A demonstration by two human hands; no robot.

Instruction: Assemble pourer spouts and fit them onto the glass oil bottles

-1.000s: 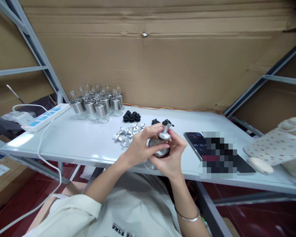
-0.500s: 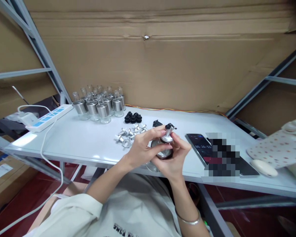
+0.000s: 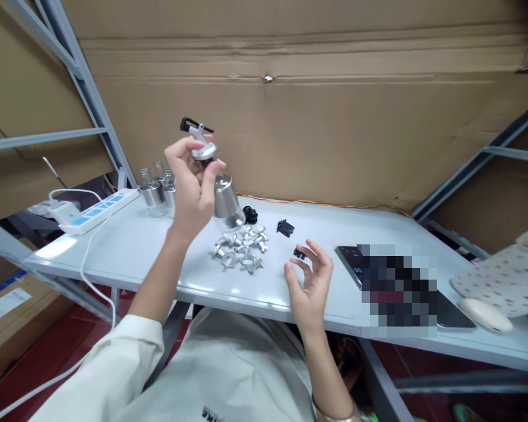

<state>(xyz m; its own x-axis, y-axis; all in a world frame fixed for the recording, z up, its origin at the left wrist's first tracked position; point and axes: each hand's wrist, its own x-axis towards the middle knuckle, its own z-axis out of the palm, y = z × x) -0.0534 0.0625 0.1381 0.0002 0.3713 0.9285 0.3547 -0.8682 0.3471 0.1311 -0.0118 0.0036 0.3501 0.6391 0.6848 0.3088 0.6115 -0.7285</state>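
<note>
Raised above the table, my left hand [image 3: 191, 187] grips a glass bottle [image 3: 227, 202] with a steel sleeve around its body. A silver pourer stopper [image 3: 202, 149] with a black lever sits at the bottle's neck, and the bottle leans, its base toward the right. My right hand [image 3: 310, 287] is open over the front of the table, thumb and fingers apart, beside some small black parts [image 3: 299, 254]. Between the hands lies a pile of silver pourer parts [image 3: 242, 249]. Black levers [image 3: 286, 228] lie behind my right hand, and black rubber stoppers [image 3: 250, 215] show behind the silver pile.
Several sleeved bottles [image 3: 152, 196] stand at the back left, partly hidden by my left hand. A white power strip [image 3: 101, 210] with a cable lies on the left. A phone [image 3: 347, 258], partly pixelated, a white oval object [image 3: 486, 315] and a dotted container [image 3: 497, 272] are on the right.
My hands have separated. The left has lifted the bottle with its pourer up and to the left; the right has let go and opened near the table's front.
</note>
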